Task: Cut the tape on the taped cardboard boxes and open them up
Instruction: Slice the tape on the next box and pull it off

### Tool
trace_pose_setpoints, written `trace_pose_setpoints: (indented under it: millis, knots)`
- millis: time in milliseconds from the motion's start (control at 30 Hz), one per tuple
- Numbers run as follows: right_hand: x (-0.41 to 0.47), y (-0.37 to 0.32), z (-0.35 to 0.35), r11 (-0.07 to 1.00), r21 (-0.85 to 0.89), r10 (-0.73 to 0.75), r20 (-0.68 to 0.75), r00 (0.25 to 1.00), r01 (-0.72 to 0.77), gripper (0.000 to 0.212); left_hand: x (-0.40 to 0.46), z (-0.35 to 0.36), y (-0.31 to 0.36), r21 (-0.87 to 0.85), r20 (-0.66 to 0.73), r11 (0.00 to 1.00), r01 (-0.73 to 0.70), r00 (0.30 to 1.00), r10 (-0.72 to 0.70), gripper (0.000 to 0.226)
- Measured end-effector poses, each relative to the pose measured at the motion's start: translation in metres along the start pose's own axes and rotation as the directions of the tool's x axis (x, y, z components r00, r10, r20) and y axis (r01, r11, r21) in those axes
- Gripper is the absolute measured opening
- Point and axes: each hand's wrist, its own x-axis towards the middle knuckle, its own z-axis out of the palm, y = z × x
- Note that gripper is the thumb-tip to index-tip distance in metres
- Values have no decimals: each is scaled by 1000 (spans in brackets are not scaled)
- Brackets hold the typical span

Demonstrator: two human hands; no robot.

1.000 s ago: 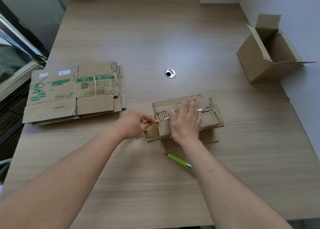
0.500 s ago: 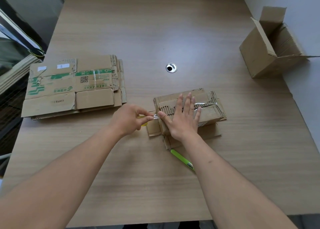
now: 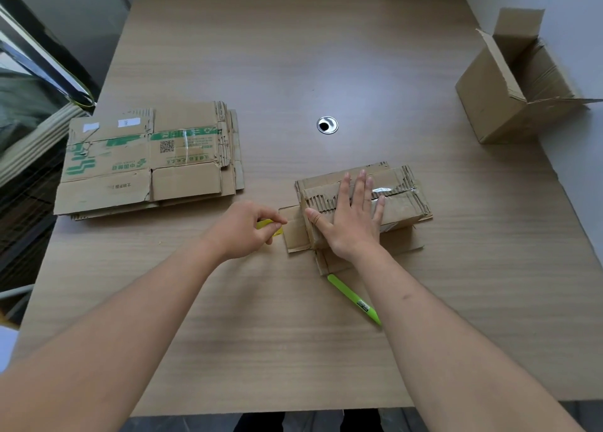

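A small flattened cardboard box (image 3: 403,204) with clear tape along its torn top seam lies at the table's middle right. My right hand (image 3: 350,219) presses flat on it, fingers spread. My left hand (image 3: 243,229) sits just left of the box's side flap, fingers pinched on a small yellow cutter (image 3: 269,227); its blade is hidden. A green utility knife (image 3: 354,299) lies on the table below the box, partly under my right forearm.
A stack of flattened boxes with green print (image 3: 146,160) lies at the left. An opened upright box (image 3: 518,85) stands at the far right by the wall. A metal cable grommet (image 3: 327,125) sits mid-table. A window frame borders the table's left side.
My left hand drew the yellow cutter leftward, from the box's taped seam to beyond its side flap. My right hand stayed pressed on the box, fingers spreading slightly.
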Motion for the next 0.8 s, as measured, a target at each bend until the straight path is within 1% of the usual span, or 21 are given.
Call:
trace_pose_setpoints:
  millis: [133, 200, 267, 300, 367, 400, 467, 567, 633, 733, 800]
  knots:
    - [-4, 2, 2, 999, 27, -37, -110, 993, 40, 107, -1, 4, 2, 16, -18, 1000, 14, 1000, -14, 15]
    - [-5, 7, 3, 993, 94, -58, -160, 985, 74, 100, 0, 6, 1, 8, -23, 1000, 27, 999, -27, 14]
    - [-5, 13, 0, 966, 227, -75, -221, 972, 126, 85, 0, 8, 2, -2, -19, 999, 40, 999, -40, 14]
    - [-6, 17, -2, 948, 266, -99, -273, 957, 174, 75, 0, 9, 2, -9, -16, 999, 43, 999, -43, 14]
    - [-13, 23, -4, 924, 269, -157, -380, 911, 271, 57, 0, 10, 6, -14, -9, 999, 50, 999, -50, 14]
    - [-17, 25, -4, 915, 266, -177, -409, 895, 303, 51, -1, 11, 8, -23, -4, 998, 57, 998, -57, 15]
    - [-25, 28, -6, 903, 273, -204, -405, 891, 331, 46, -1, 12, 13, -46, 6, 996, 78, 997, -78, 15]
    - [-30, 31, -11, 909, 265, -224, -341, 913, 322, 44, -1, 13, 18, -53, 14, 994, 94, 996, -94, 15]
    - [-33, 33, -15, 917, 250, -223, -329, 918, 313, 43, -2, 14, 21, -50, 15, 993, 106, 994, -105, 15]
    - [-41, 36, -20, 914, 257, -213, -352, 911, 313, 37, -4, 16, 24, -41, 17, 992, 116, 993, -116, 15]
    - [-49, 41, -21, 908, 240, -221, -418, 881, 342, 29, -4, 19, 25, -42, 14, 992, 118, 993, -117, 15]
